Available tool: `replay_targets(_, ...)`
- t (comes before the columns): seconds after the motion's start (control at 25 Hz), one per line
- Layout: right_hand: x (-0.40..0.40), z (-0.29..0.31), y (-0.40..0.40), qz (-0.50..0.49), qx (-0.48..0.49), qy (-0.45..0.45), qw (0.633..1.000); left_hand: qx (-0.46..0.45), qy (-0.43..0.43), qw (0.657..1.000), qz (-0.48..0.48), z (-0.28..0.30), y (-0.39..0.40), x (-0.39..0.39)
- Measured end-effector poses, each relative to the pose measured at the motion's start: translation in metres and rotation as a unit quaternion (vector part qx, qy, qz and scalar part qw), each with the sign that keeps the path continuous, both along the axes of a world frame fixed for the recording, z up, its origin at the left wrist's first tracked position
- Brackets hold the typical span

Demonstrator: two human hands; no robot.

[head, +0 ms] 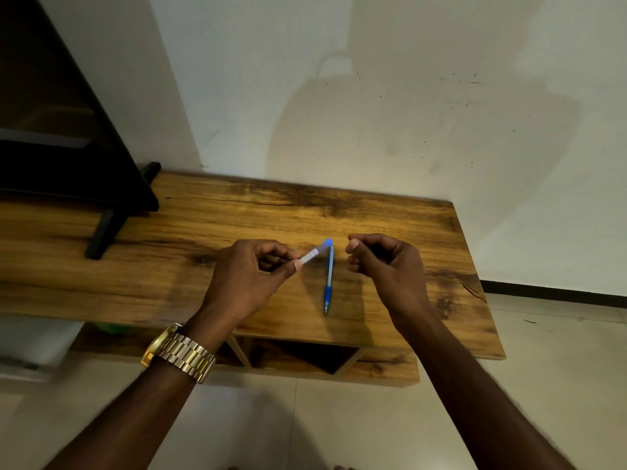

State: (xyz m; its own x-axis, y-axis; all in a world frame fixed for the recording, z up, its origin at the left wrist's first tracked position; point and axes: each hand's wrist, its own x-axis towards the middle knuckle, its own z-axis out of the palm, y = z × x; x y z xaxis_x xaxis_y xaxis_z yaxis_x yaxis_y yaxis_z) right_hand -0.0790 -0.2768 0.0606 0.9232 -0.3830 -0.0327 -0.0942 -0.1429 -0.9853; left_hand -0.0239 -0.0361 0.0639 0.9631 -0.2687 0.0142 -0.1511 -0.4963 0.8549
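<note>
Blurred: short pale piece (310, 256) pinched in left hand (251, 269); its blue far end overlaps pen (328, 283), join unclear. Curled right hand (383, 262), contents hidden. Pen: blue grip, pale barrel, flat on table (169, 266) between hands, tip near.

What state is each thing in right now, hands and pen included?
Left hand: pinching the white piece.
White piece: blue-ended, held by one end.
Right hand: fingers curled, nothing seen in it.
Pen: lying flat on the table, tip toward the person.
Watch: strapped on the left wrist.
</note>
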Motion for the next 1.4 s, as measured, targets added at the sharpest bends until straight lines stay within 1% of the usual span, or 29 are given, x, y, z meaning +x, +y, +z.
replay_targets(0.08, 0.005, -0.008, -0.003, -0.047, -0.087, 0.02, 0.995, -0.001, -0.006, 0.998, 0.068, -0.007, 0.003, 0.005)
replay_targets(0.16, 0.01, -0.014, -0.003, -0.048, -0.156, 0.048, 0.985, 0.006, 0.017, 0.993, 0.12, -0.015, 0.008, 0.01)
replay_targets(0.28, 0.016, -0.017, 0.003, -0.038, -0.182, 0.078, 0.98, 0.044, 0.062, 0.988, 0.136, -0.023, 0.01, 0.012)
replay_targets(0.48, 0.022, -0.021, 0.009, -0.022, -0.206, 0.108, 0.972, 0.112, 0.06, 0.986, 0.113, -0.026, 0.005, 0.011)
replay_targets(0.6, 0.023, -0.021, 0.012, -0.017, -0.269, 0.117, 0.956, 0.136, 0.044, 0.986, 0.085, -0.027, 0.002, 0.01)
replay_targets(0.68, 0.023, -0.022, 0.019, -0.012, -0.3, 0.108, 0.948, 0.141, 0.02, 0.987, 0.072, -0.024, 0.005, 0.012)
replay_targets(0.76, 0.024, -0.025, 0.029, 0.006, -0.32, 0.1, 0.942, 0.154, -0.023, 0.986, 0.055, -0.024, 0.009, 0.017)
replay_targets(0.88, 0.027, -0.031, 0.036, 0.035, -0.38, 0.099, 0.919, 0.218, -0.055, 0.974, 0.017, -0.023, 0.014, 0.019)
replay_targets(0.92, 0.028, -0.03, 0.036, 0.035, -0.38, 0.104, 0.919, 0.246, -0.06, 0.967, 0.006, -0.025, 0.015, 0.017)
replay_targets(1.04, 0.029, -0.025, 0.026, 0.013, -0.313, 0.127, 0.941, 0.317, -0.057, 0.947, -0.009, -0.035, 0.015, 0.012)
replay_targets(1.12, 0.028, -0.023, 0.021, 0.012, -0.301, 0.14, 0.943, 0.334, -0.039, 0.942, -0.016, -0.044, 0.012, 0.009)
replay_targets(1.16, 0.027, -0.021, 0.02, 0.017, -0.297, 0.147, 0.944, 0.345, -0.039, 0.938, -0.02, -0.05, 0.01, 0.006)
replay_targets(1.2, 0.027, -0.019, 0.02, 0.014, -0.271, 0.15, 0.951, 0.358, -0.049, 0.932, -0.022, -0.055, 0.007, 0.003)
replay_targets(1.24, 0.026, -0.017, 0.019, 0.003, -0.209, 0.142, 0.968, 0.37, -0.065, 0.926, -0.022, -0.059, 0.005, 0.0)
replay_targets(1.28, 0.026, -0.012, 0.02, -0.014, -0.111, 0.121, 0.986, 0.379, -0.078, 0.922, -0.021, -0.062, 0.003, -0.002)
replay_targets(1.32, 0.026, -0.004, 0.022, -0.036, 0.003, 0.089, 0.995, 0.382, -0.083, 0.92, -0.019, -0.064, 0.002, -0.002)
replay_targets(1.36, 0.025, 0.006, 0.025, -0.051, 0.115, 0.051, 0.991, 0.382, -0.084, 0.92, -0.02, -0.064, 0.002, -0.002)
replay_targets(1.4, 0.024, 0.017, 0.028, -0.052, 0.205, 0.011, 0.977, 0.382, -0.084, 0.92, -0.02, -0.065, 0.003, -0.001)
